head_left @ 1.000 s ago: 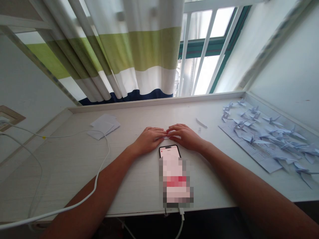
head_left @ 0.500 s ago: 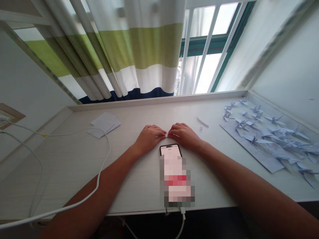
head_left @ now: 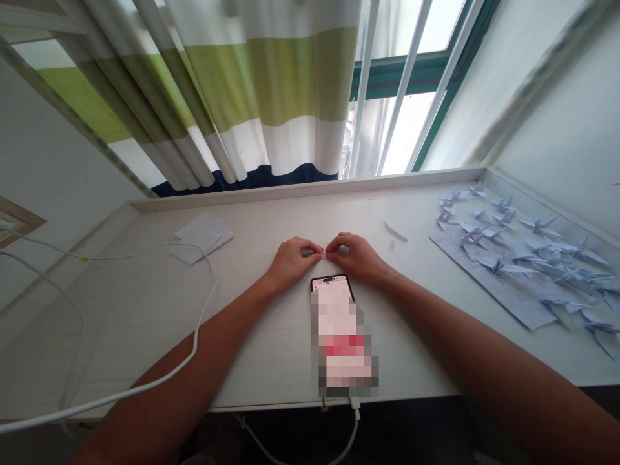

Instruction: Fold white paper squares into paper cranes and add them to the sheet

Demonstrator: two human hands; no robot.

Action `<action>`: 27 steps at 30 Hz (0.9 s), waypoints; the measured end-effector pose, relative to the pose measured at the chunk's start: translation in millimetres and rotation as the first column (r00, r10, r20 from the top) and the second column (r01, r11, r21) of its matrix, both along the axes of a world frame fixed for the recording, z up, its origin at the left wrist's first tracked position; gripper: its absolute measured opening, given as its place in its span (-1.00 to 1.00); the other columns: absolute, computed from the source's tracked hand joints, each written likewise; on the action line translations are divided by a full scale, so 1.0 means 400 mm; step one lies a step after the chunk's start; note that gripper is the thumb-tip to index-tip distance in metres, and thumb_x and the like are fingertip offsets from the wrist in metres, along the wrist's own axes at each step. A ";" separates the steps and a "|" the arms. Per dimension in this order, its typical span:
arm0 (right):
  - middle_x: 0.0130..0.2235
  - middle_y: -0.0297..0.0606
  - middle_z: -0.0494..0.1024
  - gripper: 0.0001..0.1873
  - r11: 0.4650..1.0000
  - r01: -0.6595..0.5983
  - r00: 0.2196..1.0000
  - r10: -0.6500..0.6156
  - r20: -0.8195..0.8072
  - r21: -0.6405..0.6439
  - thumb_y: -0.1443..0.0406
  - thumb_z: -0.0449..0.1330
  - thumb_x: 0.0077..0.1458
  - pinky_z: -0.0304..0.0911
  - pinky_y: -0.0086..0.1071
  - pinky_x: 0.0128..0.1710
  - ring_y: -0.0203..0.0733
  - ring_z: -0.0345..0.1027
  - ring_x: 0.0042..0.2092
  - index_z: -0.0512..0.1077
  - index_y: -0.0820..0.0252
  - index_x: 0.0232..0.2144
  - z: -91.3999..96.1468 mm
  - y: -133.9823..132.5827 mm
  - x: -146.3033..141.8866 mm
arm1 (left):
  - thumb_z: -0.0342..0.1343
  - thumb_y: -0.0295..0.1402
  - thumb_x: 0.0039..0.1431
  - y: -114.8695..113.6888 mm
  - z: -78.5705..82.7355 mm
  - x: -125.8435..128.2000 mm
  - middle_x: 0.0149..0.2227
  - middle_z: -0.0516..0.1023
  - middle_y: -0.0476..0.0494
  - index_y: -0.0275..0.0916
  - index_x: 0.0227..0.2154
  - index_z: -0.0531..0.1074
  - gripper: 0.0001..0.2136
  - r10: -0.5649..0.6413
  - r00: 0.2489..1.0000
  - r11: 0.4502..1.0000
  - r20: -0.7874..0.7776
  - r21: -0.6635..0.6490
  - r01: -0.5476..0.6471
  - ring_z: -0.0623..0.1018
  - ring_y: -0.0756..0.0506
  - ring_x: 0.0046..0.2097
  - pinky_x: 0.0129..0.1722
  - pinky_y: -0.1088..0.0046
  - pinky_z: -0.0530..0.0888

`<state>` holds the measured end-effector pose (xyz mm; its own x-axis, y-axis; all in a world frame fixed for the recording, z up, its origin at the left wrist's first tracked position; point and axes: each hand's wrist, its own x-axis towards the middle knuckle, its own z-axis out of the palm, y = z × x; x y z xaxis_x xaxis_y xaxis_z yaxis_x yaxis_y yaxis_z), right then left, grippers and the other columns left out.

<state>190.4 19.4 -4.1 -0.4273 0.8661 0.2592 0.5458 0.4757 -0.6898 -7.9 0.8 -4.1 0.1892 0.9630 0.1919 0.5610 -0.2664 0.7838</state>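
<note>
Between my fingertips is a small piece of white paper (head_left: 324,254), mostly hidden by the fingers. My left hand (head_left: 296,261) pinches its left side, thumb against forefinger. From the other side my right hand (head_left: 356,260) grips it in a similar pinch. Both hands rest low over the white desk, fingertips almost meeting. Just below them lies a phone (head_left: 331,289) with a lit screen, its lower part blurred out. Many folded paper cranes (head_left: 498,265) crowd the right side of the desk.
Loose white paper sheets (head_left: 201,236) lie at the left. A white cable (head_left: 198,323) loops over my left forearm, and another charging cable (head_left: 356,407) runs from the phone. A curled paper strip (head_left: 396,231) and a small scrap (head_left: 392,245) lie right of my hands. A printed sheet (head_left: 523,310) sits under some cranes.
The view has tilted slightly. My fingers have arched up from a flatter press into pinches, and a little more of the paper shows between them. The phone's screen content has changed.
</note>
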 end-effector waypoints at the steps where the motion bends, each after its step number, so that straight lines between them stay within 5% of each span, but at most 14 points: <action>1: -0.29 -0.25 0.58 -0.93 1.000 0.003 1.000 -0.003 -0.010 -0.007 0.36 0.26 0.12 0.32 -0.31 -0.15 -0.16 0.46 -0.20 0.57 0.17 -0.37 0.000 0.000 -0.002 | 0.25 -0.39 0.08 0.001 0.000 0.000 -0.19 0.68 -0.13 -0.18 -0.32 0.64 -0.89 -0.007 1.000 1.000 0.004 0.001 0.007 0.63 -0.16 -0.11 0.04 0.24 0.53; 11: -0.22 -0.19 0.57 -0.87 0.994 0.046 0.999 -0.047 -0.004 -0.098 0.41 0.28 0.05 0.34 -0.31 -0.14 -0.16 0.46 -0.20 0.61 0.19 -0.31 0.009 0.001 -0.012 | 0.24 -0.43 0.06 0.022 -0.022 0.001 -0.18 0.69 -0.11 -0.17 -0.22 0.61 -0.80 -0.045 0.995 0.998 0.085 -0.042 0.049 0.64 -0.15 -0.09 0.04 0.26 0.51; 18: -0.26 -0.21 0.65 -0.85 0.971 0.065 0.964 -0.120 -0.237 -0.228 0.35 0.22 0.14 0.38 -0.31 -0.13 -0.18 0.51 -0.21 0.58 0.23 -0.24 0.011 0.008 0.010 | 0.26 -0.43 0.04 0.021 -0.025 0.004 -0.17 0.69 -0.14 -0.20 -0.20 0.58 -0.78 -0.024 0.991 0.998 0.128 -0.055 0.032 0.65 -0.14 -0.10 0.05 0.24 0.51; 27: -0.09 -0.12 0.55 -0.80 0.998 0.029 0.995 -0.034 0.098 0.051 0.31 0.27 0.16 0.31 -0.10 0.08 0.00 0.43 -0.02 0.64 0.11 -0.17 -0.013 0.001 0.001 | 0.26 -0.45 0.07 0.010 -0.026 0.005 -0.14 0.65 -0.11 -0.15 -0.14 0.54 -0.74 0.030 1.000 0.998 -0.001 0.049 -0.030 0.58 -0.15 -0.05 0.09 0.22 0.46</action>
<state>190.9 19.6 -9.5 -0.4257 0.8667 0.2600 0.6256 0.4895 -0.6074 -5.7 4.7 -14.4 0.1605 0.9578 0.2384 0.5705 -0.2871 0.7695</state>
